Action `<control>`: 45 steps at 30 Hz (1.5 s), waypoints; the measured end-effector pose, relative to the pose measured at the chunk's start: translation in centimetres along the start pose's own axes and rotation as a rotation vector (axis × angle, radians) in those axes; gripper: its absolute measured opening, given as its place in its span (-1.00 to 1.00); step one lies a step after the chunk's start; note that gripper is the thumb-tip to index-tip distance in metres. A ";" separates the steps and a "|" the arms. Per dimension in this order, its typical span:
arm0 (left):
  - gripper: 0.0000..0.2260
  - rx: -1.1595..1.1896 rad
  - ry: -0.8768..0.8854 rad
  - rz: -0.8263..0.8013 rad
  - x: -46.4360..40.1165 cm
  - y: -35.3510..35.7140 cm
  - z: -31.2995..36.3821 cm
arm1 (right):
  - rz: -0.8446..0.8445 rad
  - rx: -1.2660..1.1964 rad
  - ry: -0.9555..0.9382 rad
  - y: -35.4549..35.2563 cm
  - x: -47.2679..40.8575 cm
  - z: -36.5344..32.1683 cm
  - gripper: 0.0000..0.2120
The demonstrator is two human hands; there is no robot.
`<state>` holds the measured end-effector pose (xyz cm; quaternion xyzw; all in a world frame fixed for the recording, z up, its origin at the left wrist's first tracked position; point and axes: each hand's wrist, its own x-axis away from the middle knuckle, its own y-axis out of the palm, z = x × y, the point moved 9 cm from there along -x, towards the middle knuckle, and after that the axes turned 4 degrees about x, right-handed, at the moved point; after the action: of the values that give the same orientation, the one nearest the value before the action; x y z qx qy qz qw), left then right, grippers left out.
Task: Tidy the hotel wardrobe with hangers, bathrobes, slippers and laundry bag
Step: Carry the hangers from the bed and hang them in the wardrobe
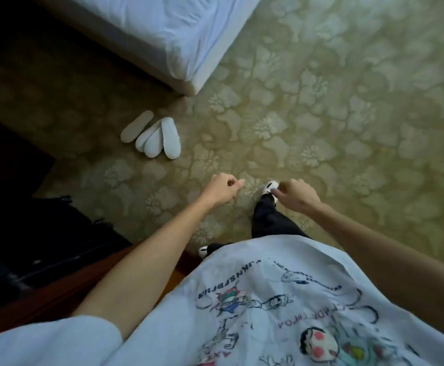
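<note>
Head view: white slippers [151, 137] lie overlapping on patterned carpet [347, 114] near a bed corner [189, 48]; left hand [222, 190] and right hand [296, 195], loosely curled, hold nothing.

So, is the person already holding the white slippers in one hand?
No, the white slippers lie on the carpet near the bed corner, apart from both hands.

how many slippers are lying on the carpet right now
4 slippers in one loose pile on the carpet near the bed corner: one beige sole farthest left, three white overlapping beside it. More could be hidden underneath.
</note>
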<state>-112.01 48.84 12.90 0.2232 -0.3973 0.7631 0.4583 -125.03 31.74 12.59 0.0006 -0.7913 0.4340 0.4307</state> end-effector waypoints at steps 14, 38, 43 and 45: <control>-0.69 -0.045 0.067 -0.151 -20.9 1.2 25.3 | 0.049 -0.497 0.198 -17.4 -11.2 20.1 -0.57; -0.74 0.153 0.025 -0.139 -59.8 -17.2 59.6 | 0.051 -0.456 0.153 -63.4 -50.2 25.8 -0.78; -0.74 0.086 0.104 -0.192 -69.8 -20.6 69.8 | 0.071 -0.522 0.198 -70.8 -59.1 28.7 -0.79; -0.75 0.088 0.102 -0.190 -74.5 -22.7 73.1 | 0.082 -0.535 0.208 -74.3 -63.6 29.4 -0.80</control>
<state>-58.05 -43.36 12.21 0.2407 -0.3168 0.7433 0.5377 -77.22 -58.45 12.77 -0.1894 -0.8286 0.2245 0.4767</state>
